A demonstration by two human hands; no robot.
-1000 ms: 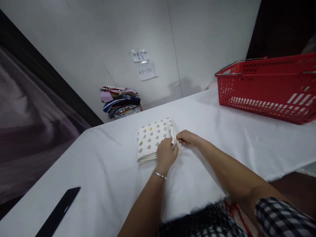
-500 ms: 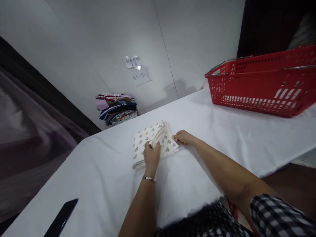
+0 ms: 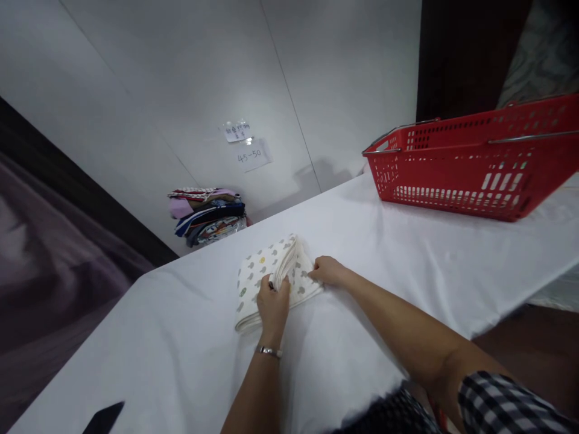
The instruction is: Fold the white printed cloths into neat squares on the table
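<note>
A folded white cloth [image 3: 253,280] with a print of small grey shapes and a few yellow and green ones lies on the white-covered table. Its kind does not show clearly. My left hand [image 3: 274,301] is closed on a raised fold of it, thumb and fingers pinching the bunched layers near the middle. At the cloth's right edge, my right hand [image 3: 329,270] has its fingers curled together on the border. Those fingertips are partly hidden against the fabric.
A red plastic basket [image 3: 447,175] with metal handles stands at the right rear. Stacked folded clothes [image 3: 208,214] sit by the wall at the table's far left edge. Paper labels [image 3: 251,155] are stuck to the wall. A dark flat object [image 3: 105,417] lies at the lower left.
The view has tilted slightly, so most things sit lower in it. Both hands stay on the cloth, and the right fingertips appear a little farther over its edge.
</note>
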